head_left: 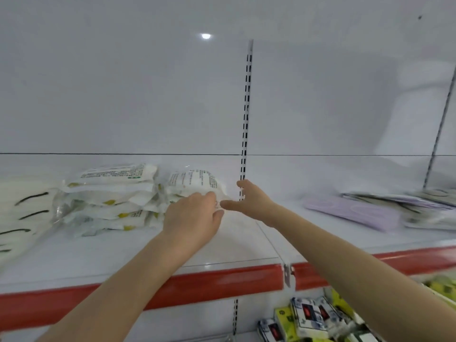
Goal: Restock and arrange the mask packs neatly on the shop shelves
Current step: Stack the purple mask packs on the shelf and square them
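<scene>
The left hand point(192, 218) lays its fingers on the mask pack point(195, 183); whether it grips is unclear. The right hand point(251, 198) is spread and holds nothing, in front of the slotted upright point(245, 119). A stack of packs point(108, 193) sits just to the left on the shelf point(234, 243), and purple masks point(352, 211) lie well to the right.

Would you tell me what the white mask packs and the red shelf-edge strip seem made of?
White mask packs: likely thin clear plastic film, glossy; it crinkles and shows the white contents. Red shelf-edge strip: probably smooth moulded plastic, semi-gloss, with soft highlights; painted metal is possible.
</scene>
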`<state>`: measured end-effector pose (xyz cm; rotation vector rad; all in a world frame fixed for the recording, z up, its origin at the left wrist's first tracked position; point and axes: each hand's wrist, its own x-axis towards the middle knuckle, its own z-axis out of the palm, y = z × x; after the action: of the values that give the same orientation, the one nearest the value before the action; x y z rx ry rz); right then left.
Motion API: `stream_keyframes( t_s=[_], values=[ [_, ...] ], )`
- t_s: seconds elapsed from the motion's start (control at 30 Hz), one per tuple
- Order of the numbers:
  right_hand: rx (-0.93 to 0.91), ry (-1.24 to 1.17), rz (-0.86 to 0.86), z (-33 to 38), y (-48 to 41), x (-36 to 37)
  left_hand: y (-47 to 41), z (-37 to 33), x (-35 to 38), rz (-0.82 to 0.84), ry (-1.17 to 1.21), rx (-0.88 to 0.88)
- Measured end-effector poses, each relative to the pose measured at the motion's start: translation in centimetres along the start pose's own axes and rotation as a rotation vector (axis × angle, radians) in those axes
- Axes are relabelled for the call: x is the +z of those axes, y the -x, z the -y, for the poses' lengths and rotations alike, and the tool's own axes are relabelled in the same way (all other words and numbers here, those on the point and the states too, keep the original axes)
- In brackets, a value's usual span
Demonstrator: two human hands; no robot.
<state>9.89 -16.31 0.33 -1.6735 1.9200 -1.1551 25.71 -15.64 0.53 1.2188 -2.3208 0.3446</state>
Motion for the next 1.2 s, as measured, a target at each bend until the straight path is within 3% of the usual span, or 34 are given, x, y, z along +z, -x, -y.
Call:
stream_keyframes(
  t_s=[0.13, 0.4, 0.6, 0.73, 0.93, 1.2],
  values=[
    [0.040, 0.011, -0.093, -2.9, 1.8, -3.5, -1.2, -3.9, 0.7, -0.001, 0.194, 0.089],
    [0.120, 0.135, -0.289, -11.1, 4.9, -15.9, -5.4, -13.9, 3.0, 0.173, 0.270, 0.320],
    [0.222, 0.233, -0.369, -16.9, 4.0, -26.1, -9.4, -22.2, 5.5, 0.318, 0.333, 0.382],
    [0.219, 0.351, -0.198, -19.3, 2.3, -29.1, -12.0, -26.1, 7.8, 0.424, 0.253, 0.426],
    [0.241, 0.710, 0.137, -20.7, -0.2, -28.4, -12.7, -28.7, 9.9, 0.555, 0.183, 0.414],
    [0.257, 0.657, 0.258, -20.9, -1.0, -27.9, -12.1, -28.4, 10.3, 0.543, 0.221, 0.384]
  ],
)
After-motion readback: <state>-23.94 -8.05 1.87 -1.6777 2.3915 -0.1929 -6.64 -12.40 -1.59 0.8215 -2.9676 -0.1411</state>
